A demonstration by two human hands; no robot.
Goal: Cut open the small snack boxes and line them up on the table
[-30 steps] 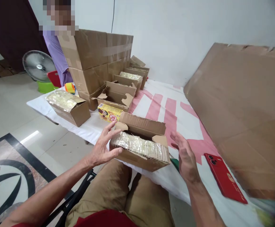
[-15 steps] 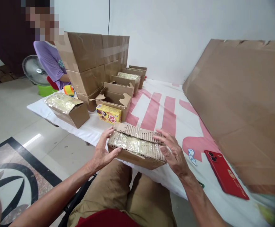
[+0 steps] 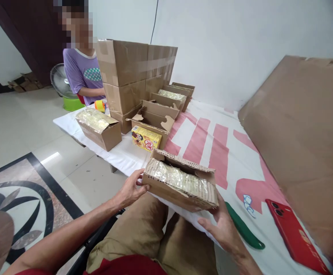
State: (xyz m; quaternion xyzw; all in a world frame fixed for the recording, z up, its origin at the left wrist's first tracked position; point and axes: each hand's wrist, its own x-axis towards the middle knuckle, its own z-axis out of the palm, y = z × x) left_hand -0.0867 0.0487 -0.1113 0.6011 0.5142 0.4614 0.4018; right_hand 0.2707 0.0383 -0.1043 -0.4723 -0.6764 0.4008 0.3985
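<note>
A small open cardboard box (image 3: 180, 187) packed with shiny foil packets sits at the near edge of the table, over my lap. My left hand (image 3: 130, 190) grips its left end, fingers closed on the cardboard. My right hand (image 3: 222, 225) holds the box's right end from underneath, fingers curled under the corner. The far flap of the box stands half raised. A yellow snack carton (image 3: 145, 138) lies just beyond it.
A second filled box (image 3: 99, 128) rests at the left. Further open boxes (image 3: 156, 114) and stacked big cartons (image 3: 134, 74) stand at the back. A person in a purple shirt (image 3: 82, 74) sits beyond. At the right lie a red phone (image 3: 295, 236), a green object (image 3: 242, 229) and a large cardboard sheet (image 3: 303, 130).
My right hand left the top flap and went under the box's right end. The flap has sprung back up. The view swung to the left.
</note>
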